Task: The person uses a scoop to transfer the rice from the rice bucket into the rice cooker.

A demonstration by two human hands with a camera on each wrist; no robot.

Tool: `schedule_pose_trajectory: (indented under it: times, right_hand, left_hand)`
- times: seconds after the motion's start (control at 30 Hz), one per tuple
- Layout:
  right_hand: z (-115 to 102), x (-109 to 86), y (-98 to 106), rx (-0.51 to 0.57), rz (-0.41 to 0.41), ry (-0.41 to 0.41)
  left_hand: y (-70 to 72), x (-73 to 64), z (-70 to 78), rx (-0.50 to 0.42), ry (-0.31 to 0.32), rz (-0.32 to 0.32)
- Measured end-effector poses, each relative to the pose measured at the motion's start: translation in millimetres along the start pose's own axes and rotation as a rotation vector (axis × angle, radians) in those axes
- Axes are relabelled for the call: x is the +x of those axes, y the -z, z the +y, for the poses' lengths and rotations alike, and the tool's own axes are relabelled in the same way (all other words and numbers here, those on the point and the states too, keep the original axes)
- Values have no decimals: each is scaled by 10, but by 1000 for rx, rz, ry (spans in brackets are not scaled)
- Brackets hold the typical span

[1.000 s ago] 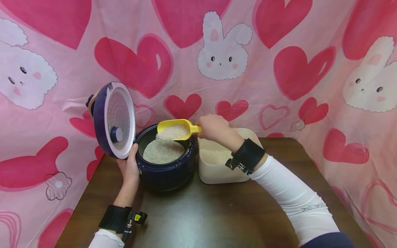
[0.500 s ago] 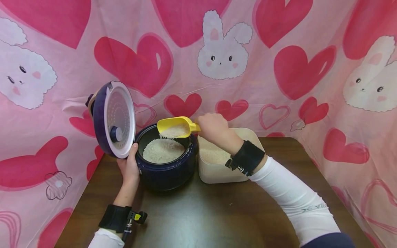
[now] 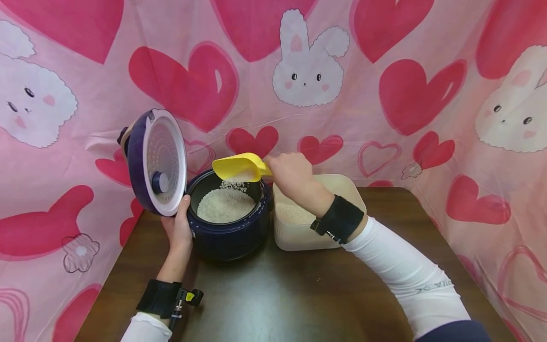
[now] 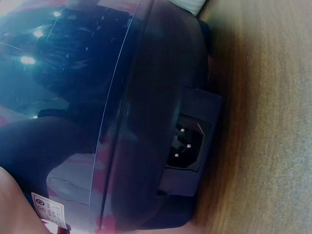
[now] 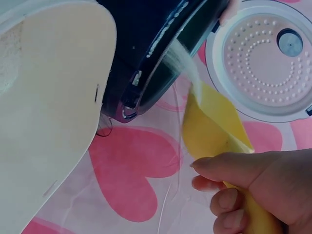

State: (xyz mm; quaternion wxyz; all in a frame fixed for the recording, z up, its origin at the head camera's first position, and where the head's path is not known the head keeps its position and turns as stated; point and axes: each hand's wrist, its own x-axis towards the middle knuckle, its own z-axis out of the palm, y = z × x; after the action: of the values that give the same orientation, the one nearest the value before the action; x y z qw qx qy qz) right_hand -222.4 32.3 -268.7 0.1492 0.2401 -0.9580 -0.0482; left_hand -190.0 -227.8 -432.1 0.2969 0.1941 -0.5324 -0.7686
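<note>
My right hand [image 3: 292,173] grips the handle of a yellow scoop [image 3: 235,164] tipped over the dark blue rice cooker [image 3: 231,244]. In the right wrist view, white rice [image 5: 183,63] streams from the scoop [image 5: 212,122] into the cooker's pot; in the head view, a mound of rice [image 3: 225,205] lies inside. The cooker's lid [image 3: 166,164] stands raised at the left. My left hand [image 3: 177,228] holds its lower edge, thumb in front, other fingers hidden behind it. The left wrist view shows the cooker's side with a power socket [image 4: 187,144].
A cream bin [image 3: 307,240] with rice in it stands right of the cooker, partly behind my right arm. Both sit on a brown wooden table [image 3: 273,304]. A few grains lie on it. Behind hangs a pink cloth [image 3: 252,95] with hearts and rabbits.
My right hand has raised the scoop slightly and tipped it further, and more rice is falling from it into the pot. The left hand and lid keep their places.
</note>
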Motion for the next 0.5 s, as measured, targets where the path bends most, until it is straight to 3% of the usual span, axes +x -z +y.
schedule_pose_trajectory:
  times: [0.5]
  right_hand:
    - [70, -45, -85, -32, 163, 20]
  left_hand:
    - [-32, -9, -2, -23, -12, 7]
